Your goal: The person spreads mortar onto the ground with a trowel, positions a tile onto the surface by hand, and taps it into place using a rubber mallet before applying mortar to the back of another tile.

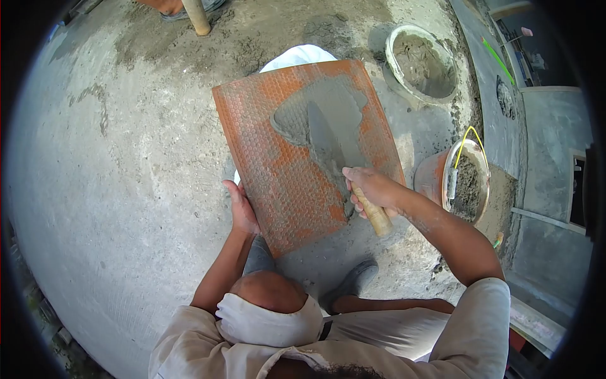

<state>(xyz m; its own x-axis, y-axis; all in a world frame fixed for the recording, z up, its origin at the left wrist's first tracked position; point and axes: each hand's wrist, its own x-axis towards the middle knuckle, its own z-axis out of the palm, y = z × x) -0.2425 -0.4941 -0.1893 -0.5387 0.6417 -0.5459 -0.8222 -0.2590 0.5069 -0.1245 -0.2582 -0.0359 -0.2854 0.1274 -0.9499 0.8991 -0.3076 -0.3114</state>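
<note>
An orange tile with a honeycomb-textured face (278, 189) lies tilted in front of me, a white bag (298, 55) showing behind its top edge. Wet grey mortar (341, 104) covers part of its upper middle and runs down toward the right. My right hand (372, 189) is closed around the wooden handle of a trowel (325, 136), whose blade rests on the mortar. At the tile's lower left edge, my left hand (243, 211) supports the tile, thumb up along the side and the other fingers hidden behind it.
A white-rimmed bucket of mortar (421, 60) stands at the upper right. Below it is an orange bucket with a yellow handle (432, 177), also holding mortar. A wooden post (196, 17) is at the top. My shoe (360, 278) is on the concrete floor (126, 208).
</note>
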